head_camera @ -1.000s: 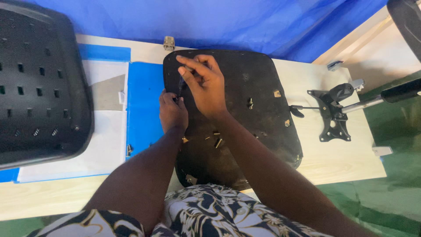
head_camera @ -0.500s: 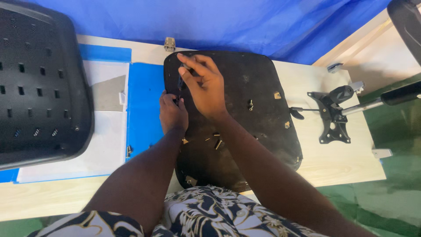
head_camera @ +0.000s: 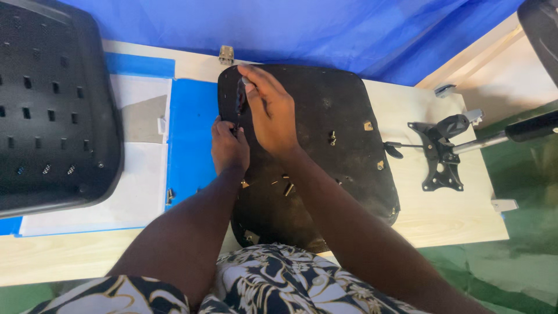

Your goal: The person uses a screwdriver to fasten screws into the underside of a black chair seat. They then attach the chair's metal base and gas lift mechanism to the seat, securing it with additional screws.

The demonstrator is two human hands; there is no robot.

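Note:
A black chair seat base (head_camera: 337, 110) lies upside down on the wooden table (head_camera: 453, 215). My right hand (head_camera: 270, 110) is closed around the dark handle of a screwdriver (head_camera: 239, 99) held upright over the seat's left edge. My left hand (head_camera: 228, 148) sits just below it, fingers pinched at the tool's tip against the seat. Several brass-coloured screws and inserts (head_camera: 288, 187) lie loose on the seat near my wrists. What the left fingers pinch is hidden.
A black perforated chair back (head_camera: 52, 104) covers the table's left side, over blue and white sheets (head_camera: 189, 134). A black metal tilt mechanism with a lever (head_camera: 442, 151) lies at the right. Blue tarpaulin (head_camera: 325, 29) hangs behind. A small metal bracket (head_camera: 226, 54) sits at the far edge.
My right hand has turned slightly on the screwdriver handle, fingers shifting. The left hand and the seat stay in place.

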